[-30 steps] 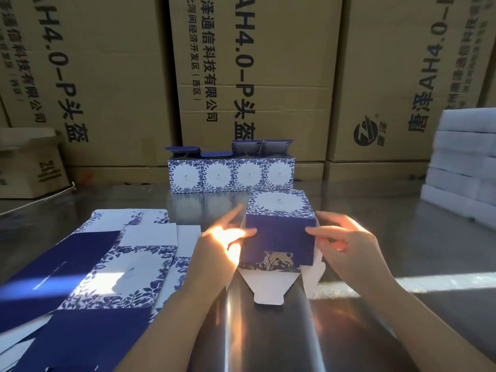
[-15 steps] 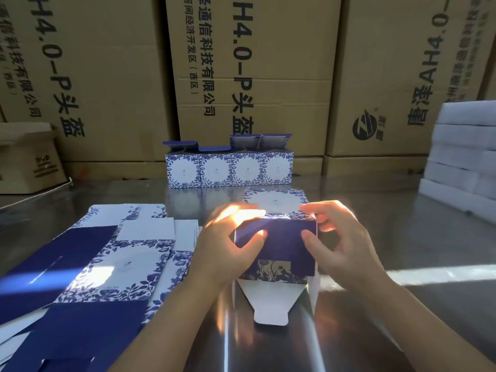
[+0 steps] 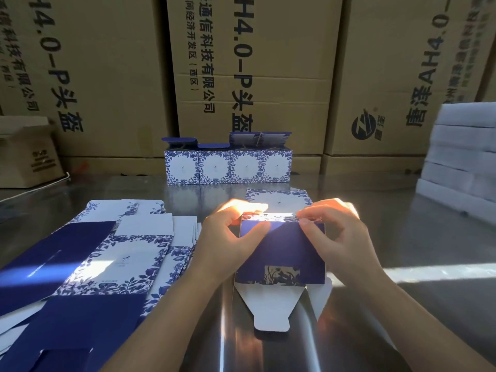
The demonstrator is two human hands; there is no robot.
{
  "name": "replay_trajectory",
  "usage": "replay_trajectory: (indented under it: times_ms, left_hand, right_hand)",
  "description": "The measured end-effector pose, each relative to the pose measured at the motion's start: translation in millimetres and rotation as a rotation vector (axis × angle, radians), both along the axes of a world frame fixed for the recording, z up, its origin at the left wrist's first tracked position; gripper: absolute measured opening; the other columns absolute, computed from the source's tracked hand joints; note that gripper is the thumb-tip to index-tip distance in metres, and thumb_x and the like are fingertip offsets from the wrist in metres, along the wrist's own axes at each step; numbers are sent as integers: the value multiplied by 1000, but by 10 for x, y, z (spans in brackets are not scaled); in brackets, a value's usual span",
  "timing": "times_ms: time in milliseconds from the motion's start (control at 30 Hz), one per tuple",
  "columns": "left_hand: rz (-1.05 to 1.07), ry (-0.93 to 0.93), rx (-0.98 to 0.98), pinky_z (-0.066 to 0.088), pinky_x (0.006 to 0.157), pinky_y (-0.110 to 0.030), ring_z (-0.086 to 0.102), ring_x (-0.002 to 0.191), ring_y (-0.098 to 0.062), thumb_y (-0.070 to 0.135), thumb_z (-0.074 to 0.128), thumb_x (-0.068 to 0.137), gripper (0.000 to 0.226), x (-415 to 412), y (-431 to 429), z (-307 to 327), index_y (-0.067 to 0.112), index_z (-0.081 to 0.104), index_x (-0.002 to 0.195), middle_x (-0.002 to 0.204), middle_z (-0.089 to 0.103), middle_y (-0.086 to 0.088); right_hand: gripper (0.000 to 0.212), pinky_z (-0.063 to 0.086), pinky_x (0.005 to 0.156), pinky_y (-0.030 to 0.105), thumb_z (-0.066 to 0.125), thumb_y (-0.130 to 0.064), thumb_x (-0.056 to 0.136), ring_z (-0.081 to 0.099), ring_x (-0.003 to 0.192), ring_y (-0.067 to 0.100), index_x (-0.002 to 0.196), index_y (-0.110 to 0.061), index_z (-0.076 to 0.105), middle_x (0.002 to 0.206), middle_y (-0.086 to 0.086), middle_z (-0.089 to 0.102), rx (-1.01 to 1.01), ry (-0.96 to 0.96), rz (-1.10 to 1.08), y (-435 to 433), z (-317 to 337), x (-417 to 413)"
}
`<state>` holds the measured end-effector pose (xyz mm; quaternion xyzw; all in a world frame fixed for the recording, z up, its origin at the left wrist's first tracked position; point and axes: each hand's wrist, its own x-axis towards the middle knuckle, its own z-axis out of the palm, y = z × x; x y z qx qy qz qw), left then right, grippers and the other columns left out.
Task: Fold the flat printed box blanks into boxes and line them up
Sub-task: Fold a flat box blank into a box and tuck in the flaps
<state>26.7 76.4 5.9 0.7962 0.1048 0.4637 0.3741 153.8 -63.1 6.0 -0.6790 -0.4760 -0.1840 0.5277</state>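
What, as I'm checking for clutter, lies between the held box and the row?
Nothing: the head view shows only bare table between the box, held by the left hand and right hand, and the row of four boxes.

The upper corners of the half-folded box point(image 3: 281, 251) are hidden behind the left hand point(image 3: 228, 242) and right hand point(image 3: 338, 237), whose fingers point(image 3: 326, 208) wash out in sun glare. The pile of flat blanks point(image 3: 80, 277) runs off the left and bottom edges, and the blurred white stack point(image 3: 467, 157) off the right. The emblems on the row of folded boxes point(image 3: 228, 167) are too small to read.
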Motion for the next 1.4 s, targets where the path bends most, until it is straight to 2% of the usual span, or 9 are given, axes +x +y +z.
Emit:
replay_trajectory:
  times_ms: [133, 200, 300, 400, 500, 667, 967, 1133, 1400]
  left_hand:
    - [-13, 0, 39, 45, 80, -17, 59, 95, -1, 33, 65, 71, 8, -3, -29, -2, 38, 65, 76, 95, 64, 20]
    - [-10, 35, 52, 43, 85, -18, 56, 102, 0, 34, 64, 71, 8, 7, -19, -15, 37, 64, 77, 106, 60, 22]
    - [-55, 39, 13, 42, 87, -15, 56, 103, 5, 32, 63, 70, 13, 19, 0, -22, 36, 67, 82, 107, 63, 21]
    - [-125, 66, -16, 47, 80, -15, 60, 96, 4, 30, 62, 72, 24, 16, 9, -26, 32, 66, 95, 98, 68, 19]
    - [-183, 25, -85, 48, 78, -15, 63, 94, 1, 24, 61, 72, 26, 17, 34, -24, 30, 65, 97, 98, 70, 16]
    - [-175, -13, -75, 45, 74, -7, 64, 91, 6, 22, 61, 73, 19, 28, 73, -7, 34, 69, 86, 92, 70, 26]
    - [-250, 29, -139, 53, 80, -20, 66, 96, -5, 21, 75, 72, 16, 40, 111, -44, 28, 75, 87, 97, 73, 14]
    - [-202, 50, -86, 53, 75, -17, 64, 92, 4, 20, 75, 79, 21, 59, 33, -56, 39, 71, 86, 95, 71, 21]
    - [-128, 11, -117, 50, 63, -11, 64, 76, 6, 14, 73, 78, 18, 32, 131, -15, 32, 71, 78, 82, 71, 22]
  right_hand:
    - [14, 39, 82, 10, 61, -27, 77, 55, 94, -2, 82, -29, 74, 88, -18, 65, -60, -65, 35, -34, 63, -5]
    - [10, 41, 94, 17, 69, -23, 79, 56, 100, -6, 84, -31, 74, 95, -20, 66, -86, -35, 89, -27, 92, 9]
    - [18, 28, 112, 27, 72, -15, 80, 56, 105, -9, 83, -33, 75, 98, -26, 65, -161, -4, 133, 14, 170, 14]
    - [18, 36, 98, 12, 73, -18, 79, 59, 99, -11, 86, -34, 76, 91, -31, 67, -242, -40, 178, 70, 254, -35]
    - [15, 44, 85, 12, 71, -25, 78, 60, 95, -10, 89, -35, 76, 91, -30, 68, -285, -98, 173, 88, 295, -71]
    - [15, 46, 92, 22, 68, -36, 80, 58, 99, -11, 93, -39, 74, 98, -32, 67, -392, -160, 129, 33, 363, -21]
    - [13, 42, 87, 10, 74, -35, 77, 60, 99, -10, 88, -42, 76, 95, -29, 69, -256, 20, 234, 26, 203, 18]
    - [10, 39, 82, 2, 73, -35, 76, 58, 96, -16, 85, -40, 76, 90, -35, 67, -213, 8, 169, 18, 121, 21]
    - [12, 41, 90, 9, 73, -36, 76, 52, 107, -14, 83, -46, 72, 99, -39, 61, -82, 64, 85, 89, 38, 41]
